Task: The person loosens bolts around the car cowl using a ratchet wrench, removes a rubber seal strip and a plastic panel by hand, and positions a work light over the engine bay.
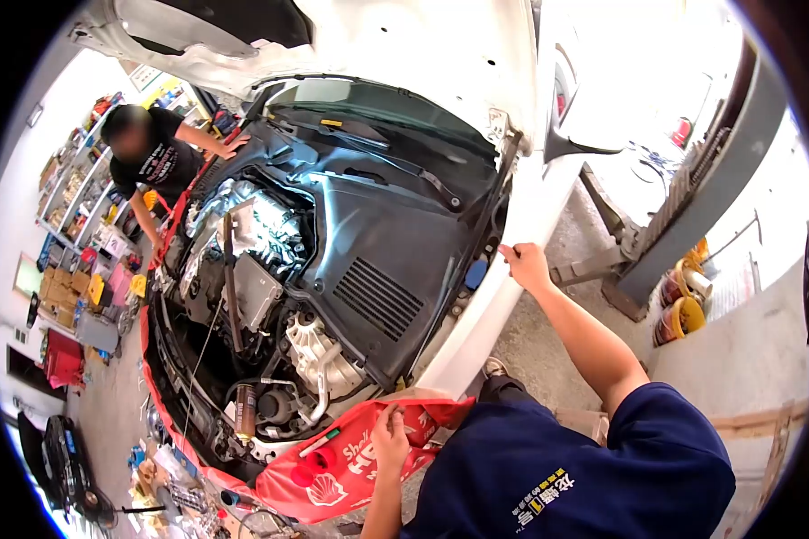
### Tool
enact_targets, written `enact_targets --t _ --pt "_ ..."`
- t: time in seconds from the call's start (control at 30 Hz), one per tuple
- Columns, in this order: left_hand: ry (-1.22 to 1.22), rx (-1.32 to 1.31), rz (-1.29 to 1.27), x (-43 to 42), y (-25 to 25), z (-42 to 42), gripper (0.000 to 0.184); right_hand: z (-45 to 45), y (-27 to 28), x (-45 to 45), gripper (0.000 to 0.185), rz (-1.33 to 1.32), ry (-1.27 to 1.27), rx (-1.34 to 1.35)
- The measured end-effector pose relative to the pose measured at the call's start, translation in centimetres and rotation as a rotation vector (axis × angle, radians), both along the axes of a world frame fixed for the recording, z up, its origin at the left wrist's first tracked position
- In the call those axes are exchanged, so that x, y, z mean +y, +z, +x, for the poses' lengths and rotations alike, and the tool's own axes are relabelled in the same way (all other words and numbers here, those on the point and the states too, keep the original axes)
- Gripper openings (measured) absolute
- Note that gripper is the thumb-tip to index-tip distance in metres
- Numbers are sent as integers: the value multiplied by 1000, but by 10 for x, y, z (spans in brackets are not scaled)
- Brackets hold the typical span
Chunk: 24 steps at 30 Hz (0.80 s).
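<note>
A white car stands with its hood raised and its engine bay [252,296] exposed. On the white fender [476,337], at the outer edge, rests my right hand [528,267], its fingers curled in; whatever may be under them is hidden. My left hand [388,438] is over the red fender cover [333,476] with Shell printing, thumb and fingers drawn together. Anything pinched there is too small to name. A white and green pen-like item [320,442] lies on the cover, left of that hand. A spray can [244,411] stands at the front of the bay.
A co-worker [157,157] in a black shirt leans on the car's far side, both hands on its edge. A grey lift post [692,180] rises at right, with yellow buckets [679,319] near its base. Shelves [81,189] line the far wall. Parts litter the floor at lower left.
</note>
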<state>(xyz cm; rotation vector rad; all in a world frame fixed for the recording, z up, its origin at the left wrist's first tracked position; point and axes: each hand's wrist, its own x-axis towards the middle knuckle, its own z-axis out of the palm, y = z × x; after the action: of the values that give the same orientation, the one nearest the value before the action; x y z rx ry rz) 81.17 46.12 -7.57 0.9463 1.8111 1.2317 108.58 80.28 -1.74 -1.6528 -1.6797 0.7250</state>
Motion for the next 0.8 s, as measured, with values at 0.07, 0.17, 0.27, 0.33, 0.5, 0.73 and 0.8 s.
enact_targets --t 0.07,0.17,0.27,0.33,0.5,0.73,0.8 --pt "67 35 19 17 -10 5 30 -8 -17 38 25 261 85 -126" --pt "139 78 89 66 4 14 31 -12 -27 82 15 410 327 -132" --pt "181 220 76 159 54 14 32 -5 -60 123 21 422 575 -274" --pt "185 337 22 236 101 9 35 -5 -71 132 13 472 642 -167" --pt "72 811 -157 434 118 -10 41 -24 -73 132 22 464 358 -88" --pt "214 1081 -439 592 52 -17 41 -38 -99 123 24 715 195 -170" --pt "188 1213 -487 590 46 -16 48 -36 -76 116 18 668 209 -201"
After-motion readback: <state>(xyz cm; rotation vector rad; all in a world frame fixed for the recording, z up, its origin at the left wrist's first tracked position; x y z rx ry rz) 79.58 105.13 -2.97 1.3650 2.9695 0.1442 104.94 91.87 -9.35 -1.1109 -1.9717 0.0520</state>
